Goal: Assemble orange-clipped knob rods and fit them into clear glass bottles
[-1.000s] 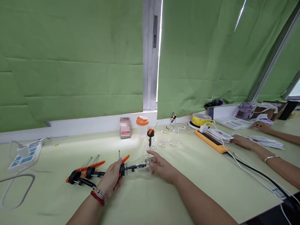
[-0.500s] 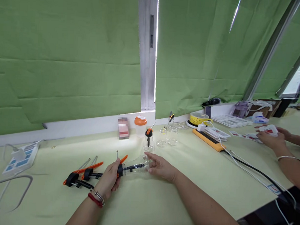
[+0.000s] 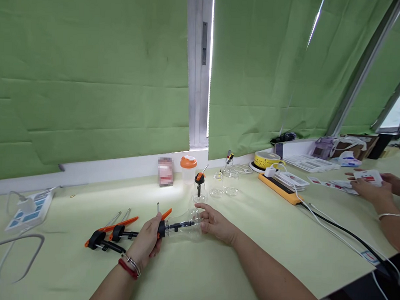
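My left hand [image 3: 146, 235] is closed around a black pump top with an orange lever [image 3: 166, 214] and a thin metal spout. Its black tube lies inside a clear bottle [image 3: 186, 221], which is tipped on its side with its neck against the black cap. At the other end, my right hand [image 3: 213, 220] grips the bottle's base between thumb and fingers. Two more black pump tops [image 3: 96, 240] with orange levers lie left of my left hand, partly hidden by it. Behind the bottle stands an upright clear bottle [image 3: 199, 191] fitted with a similar top.
Several clear bottles [image 3: 231, 190] and an orange-lidded cup [image 3: 188, 169] stand toward the wall. On the right are an orange power strip [image 3: 280, 190] with cables and another person's hands [image 3: 374, 186] holding a white card pack. A white power strip [image 3: 30, 209] lies left.
Both my hands keep their hold on the pump top and bottle, nearly unmoved. The view has shifted slightly. The other person's hands have turned the card pack a little.
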Tool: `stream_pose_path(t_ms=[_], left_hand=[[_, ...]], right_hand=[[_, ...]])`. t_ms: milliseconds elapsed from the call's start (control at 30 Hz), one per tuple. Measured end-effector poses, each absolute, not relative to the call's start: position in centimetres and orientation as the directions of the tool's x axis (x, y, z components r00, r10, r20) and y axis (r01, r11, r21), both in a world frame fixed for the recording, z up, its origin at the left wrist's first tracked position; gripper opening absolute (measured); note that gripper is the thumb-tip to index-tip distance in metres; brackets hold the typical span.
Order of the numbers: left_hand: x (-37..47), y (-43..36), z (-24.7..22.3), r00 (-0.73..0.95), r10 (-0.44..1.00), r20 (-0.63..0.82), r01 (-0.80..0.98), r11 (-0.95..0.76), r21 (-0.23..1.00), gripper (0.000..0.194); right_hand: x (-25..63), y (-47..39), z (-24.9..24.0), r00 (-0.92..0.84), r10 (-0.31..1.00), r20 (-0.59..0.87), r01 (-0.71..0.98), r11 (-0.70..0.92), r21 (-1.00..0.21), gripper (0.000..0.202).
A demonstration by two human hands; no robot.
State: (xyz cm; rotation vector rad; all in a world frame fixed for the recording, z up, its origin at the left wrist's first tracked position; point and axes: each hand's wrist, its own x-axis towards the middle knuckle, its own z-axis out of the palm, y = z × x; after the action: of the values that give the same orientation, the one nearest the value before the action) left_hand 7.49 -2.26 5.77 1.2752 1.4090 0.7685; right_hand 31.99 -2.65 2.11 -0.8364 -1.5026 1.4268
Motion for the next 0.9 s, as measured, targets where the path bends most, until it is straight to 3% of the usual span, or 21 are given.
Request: stream_pose_path(t_ms=[267, 433, 667, 900], left_hand=[[7.46, -2.14, 5.81, 0.12, 0.943, -0.309, 0.219, 0.279, 0.935, 0.05], [7.37, -2.16, 5.8, 0.141, 0.946, -0.293, 0.188, 0.265, 0.946, 0.05], [7.42, -2.51, 6.18, 0.153, 0.946, -0.285, 0.152, 0.262, 0.953, 0.05], [7.5, -2.42, 6.01, 0.135, 0.949, -0.285, 0.17, 0.261, 0.95, 0.048]], right_hand=[[31.94, -2.42, 1.78, -0.384, 0.918, 0.103, -0.074, 0.081, -0.994, 0.058], [31.75, -2.52, 1.9, -0.358, 0.918, 0.172, -0.083, 0.152, -0.985, 0.054], [31.86, -2.98, 2.53, -0.41, 0.882, 0.231, -0.116, 0.2, -0.973, 0.08], [31.86, -2.98, 2.59, -0.415, 0.886, 0.207, -0.133, 0.165, -0.977, 0.075]])
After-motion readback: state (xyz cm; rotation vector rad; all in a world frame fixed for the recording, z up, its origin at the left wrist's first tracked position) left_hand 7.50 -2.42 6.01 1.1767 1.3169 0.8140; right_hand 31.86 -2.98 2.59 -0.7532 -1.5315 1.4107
